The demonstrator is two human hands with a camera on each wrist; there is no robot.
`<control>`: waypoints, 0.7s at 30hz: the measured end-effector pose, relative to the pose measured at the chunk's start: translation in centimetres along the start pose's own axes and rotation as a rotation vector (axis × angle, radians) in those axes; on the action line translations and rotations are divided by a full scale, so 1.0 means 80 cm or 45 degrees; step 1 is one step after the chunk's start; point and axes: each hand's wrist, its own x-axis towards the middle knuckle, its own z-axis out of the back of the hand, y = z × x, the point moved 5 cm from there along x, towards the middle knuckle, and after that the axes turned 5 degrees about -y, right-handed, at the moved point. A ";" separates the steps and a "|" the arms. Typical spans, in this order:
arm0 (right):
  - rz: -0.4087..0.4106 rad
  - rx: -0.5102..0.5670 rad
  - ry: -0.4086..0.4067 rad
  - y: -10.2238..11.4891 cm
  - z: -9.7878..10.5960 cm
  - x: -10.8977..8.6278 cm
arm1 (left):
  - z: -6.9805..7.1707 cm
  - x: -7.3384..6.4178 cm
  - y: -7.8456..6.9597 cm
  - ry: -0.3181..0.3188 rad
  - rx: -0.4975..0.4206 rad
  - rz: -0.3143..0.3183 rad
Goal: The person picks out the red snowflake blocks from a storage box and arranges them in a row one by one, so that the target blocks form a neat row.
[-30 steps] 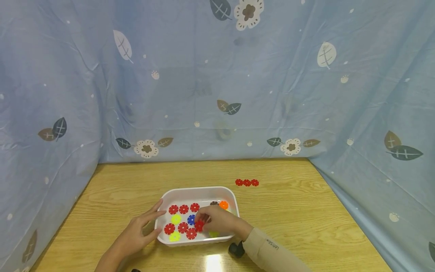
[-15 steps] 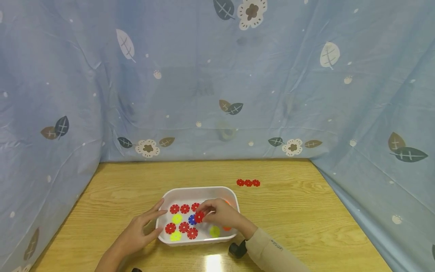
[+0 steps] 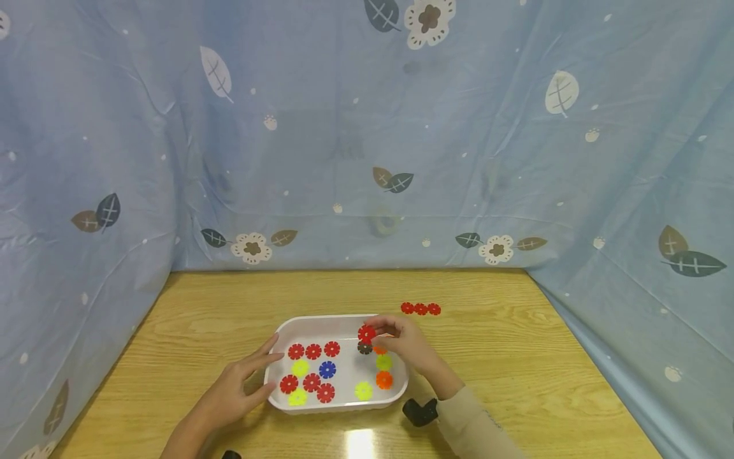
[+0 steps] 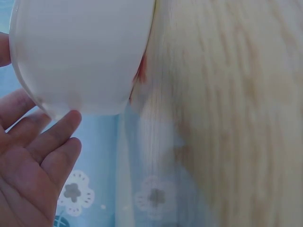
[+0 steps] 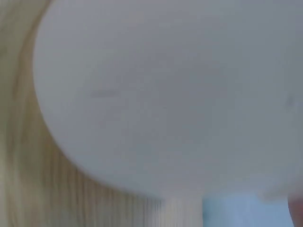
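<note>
Just above the far right part of the white tray (image 3: 348,373), my right hand (image 3: 408,343) pinches a red notched disc (image 3: 366,334) between thumb and fingers. My left hand (image 3: 234,386) touches the tray's left end with its fingers spread, some over the rim. In the left wrist view, the extended fingers (image 4: 54,137) lie beside the tray's outer wall (image 4: 85,61). Inside the tray lie several red discs (image 3: 313,352), a blue disc (image 3: 327,370), yellow discs (image 3: 364,391), orange discs (image 3: 384,380) and a dark brown disc (image 3: 364,348). The right wrist view is blurred.
Three red discs (image 3: 421,309) lie joined in a row on the wooden table (image 3: 493,338), behind the tray's right corner. A patterned blue cloth (image 3: 321,159) hangs at the back and both sides. Something black (image 3: 420,412) is at the right wrist.
My right hand has lifted the red disc from the middle of the tray and carried it to the far right, uncovering the discs there. The left hand stays at the tray's end.
</note>
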 end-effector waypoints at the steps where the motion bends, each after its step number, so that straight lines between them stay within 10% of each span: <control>1: 0.005 -0.005 -0.042 -0.001 0.008 -0.001 | 0.000 0.000 0.000 -0.003 -0.004 -0.001; 21: -0.288 0.146 -0.694 -0.074 0.157 -0.013 | -0.005 -0.003 -0.002 0.004 -0.001 0.033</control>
